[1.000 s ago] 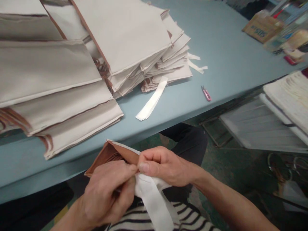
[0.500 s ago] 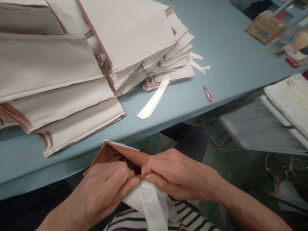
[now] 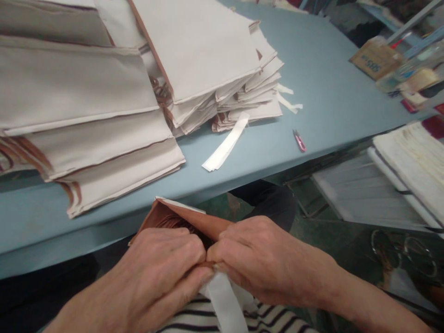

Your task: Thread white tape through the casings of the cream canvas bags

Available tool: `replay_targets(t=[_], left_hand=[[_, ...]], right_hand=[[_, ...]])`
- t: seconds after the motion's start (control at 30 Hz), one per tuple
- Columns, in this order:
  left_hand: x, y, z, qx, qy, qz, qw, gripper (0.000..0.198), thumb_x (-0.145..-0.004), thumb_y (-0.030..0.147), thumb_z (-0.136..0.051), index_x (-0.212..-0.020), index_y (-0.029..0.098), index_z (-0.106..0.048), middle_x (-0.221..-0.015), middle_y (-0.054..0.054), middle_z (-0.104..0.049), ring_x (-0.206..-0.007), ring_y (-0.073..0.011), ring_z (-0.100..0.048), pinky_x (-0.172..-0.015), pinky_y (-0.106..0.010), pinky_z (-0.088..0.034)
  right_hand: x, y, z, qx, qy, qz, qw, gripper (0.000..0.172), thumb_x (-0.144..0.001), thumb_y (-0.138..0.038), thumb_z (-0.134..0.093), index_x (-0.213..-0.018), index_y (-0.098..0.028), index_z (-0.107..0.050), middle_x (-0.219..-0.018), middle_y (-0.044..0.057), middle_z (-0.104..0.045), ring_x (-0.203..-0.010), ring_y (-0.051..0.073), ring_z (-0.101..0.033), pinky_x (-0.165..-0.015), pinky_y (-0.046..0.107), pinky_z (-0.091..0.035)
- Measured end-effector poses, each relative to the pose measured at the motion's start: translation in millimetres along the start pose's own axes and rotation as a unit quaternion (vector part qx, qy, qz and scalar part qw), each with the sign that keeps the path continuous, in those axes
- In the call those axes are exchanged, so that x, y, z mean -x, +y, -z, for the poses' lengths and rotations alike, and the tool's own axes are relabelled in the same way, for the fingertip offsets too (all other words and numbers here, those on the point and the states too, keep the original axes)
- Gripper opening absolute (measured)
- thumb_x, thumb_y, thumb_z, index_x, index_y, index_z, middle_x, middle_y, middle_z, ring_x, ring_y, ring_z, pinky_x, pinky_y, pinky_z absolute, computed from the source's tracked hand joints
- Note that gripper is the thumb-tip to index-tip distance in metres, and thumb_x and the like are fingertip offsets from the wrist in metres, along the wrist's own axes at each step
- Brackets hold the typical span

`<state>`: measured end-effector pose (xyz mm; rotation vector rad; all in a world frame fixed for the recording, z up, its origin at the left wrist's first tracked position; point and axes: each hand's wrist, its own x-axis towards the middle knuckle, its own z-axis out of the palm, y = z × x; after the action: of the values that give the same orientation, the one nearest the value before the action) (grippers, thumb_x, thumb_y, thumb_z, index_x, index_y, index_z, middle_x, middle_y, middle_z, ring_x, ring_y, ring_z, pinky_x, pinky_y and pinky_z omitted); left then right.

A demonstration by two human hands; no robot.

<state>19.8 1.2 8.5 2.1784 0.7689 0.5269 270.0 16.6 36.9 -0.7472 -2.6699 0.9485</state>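
Both of my hands are closed on one cloth bag [image 3: 180,217] held over my lap, just below the table's near edge. The bag shows a brown inside and a cream outer edge. My left hand [image 3: 163,273] grips its mouth from the left, knuckles up. My right hand [image 3: 263,259] grips it from the right, and the two hands touch at the knuckles. A white strap [image 3: 225,305] of the bag hangs down between my hands over my striped shirt.
Stacks of flat cream bags [image 3: 194,60] with brown trim cover the left and middle of the blue table [image 3: 322,78]. A loose white strap [image 3: 227,145] and a small pink thread snip [image 3: 299,140] lie near the edge. A cardboard box [image 3: 376,60] stands far right; shelves with cloth [image 3: 409,166] stand below.
My right hand rolled from a thumb pinch to a knuckles-up grip and pressed against my left hand. Both hands closed tighter on the bag's mouth, and the view shifted slightly.
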Motion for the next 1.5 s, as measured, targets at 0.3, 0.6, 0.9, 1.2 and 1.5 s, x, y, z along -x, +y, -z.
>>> replay_targets(t=[0.3,0.6,0.9,1.2,1.5], left_hand=[[1.5,-3.1,-29.6,0.077,0.11,-0.013,0.991,0.034,-0.097,0.003,-0.047,-0.079,0.025,-0.029,-0.062,0.012,-0.032,-0.049,-0.0068,-0.037,-0.052,-0.023,-0.03],[0.4,-44.6,-36.4,-0.085,0.147,0.004,0.985,0.043,-0.11,0.025,-0.059,-0.072,0.023,-0.04,-0.062,0.009,-0.042,-0.053,-0.0098,-0.039,-0.054,-0.028,-0.026],[-30.6,-26.2,-30.7,-0.071,0.148,-0.045,0.985,0.064,-0.105,0.068,-0.059,-0.064,0.021,-0.04,-0.056,0.009,-0.04,-0.05,-0.0095,-0.035,-0.051,-0.029,-0.023],[-30.1,-45.4,-10.0,0.262,0.076,0.129,0.953,0.087,-0.101,0.089,-0.025,-0.119,0.025,-0.082,-0.131,-0.012,-0.079,-0.114,-0.0316,-0.074,-0.095,-0.038,-0.058],[-53.5,-19.2,-16.9,0.106,0.029,0.056,0.992,0.012,-0.098,0.024,-0.066,-0.096,0.024,-0.077,-0.088,0.003,-0.077,-0.081,-0.0154,-0.068,-0.078,-0.022,-0.051]], right_hand=[[-9.9,17.1,-18.3,-0.183,0.063,0.024,0.981,0.028,-0.116,-0.026,-0.049,-0.096,-0.019,-0.067,-0.085,0.002,-0.076,-0.078,0.015,-0.069,-0.073,0.026,-0.048],[-8.0,29.8,-6.7,-0.164,-0.03,-0.103,0.981,0.026,-0.109,-0.019,-0.045,-0.103,-0.015,-0.07,-0.091,0.005,-0.074,-0.083,0.017,-0.067,-0.08,0.029,-0.046],[-8.9,42.2,-13.4,-0.375,0.023,-0.172,0.91,0.03,-0.097,-0.039,-0.07,-0.077,-0.017,-0.065,-0.065,-0.008,-0.049,-0.059,0.009,-0.041,-0.055,0.021,-0.031],[33.3,26.9,11.8,-0.346,0.207,-0.063,0.913,0.027,-0.104,-0.028,-0.071,-0.08,-0.018,-0.064,-0.069,-0.006,-0.057,-0.06,0.008,-0.048,-0.057,0.021,-0.035],[73.4,43.3,9.8,-0.411,0.314,-0.179,0.837,0.053,-0.098,-0.064,-0.075,-0.075,-0.02,-0.057,-0.063,-0.005,-0.048,-0.053,0.01,-0.038,-0.047,0.023,-0.028]])
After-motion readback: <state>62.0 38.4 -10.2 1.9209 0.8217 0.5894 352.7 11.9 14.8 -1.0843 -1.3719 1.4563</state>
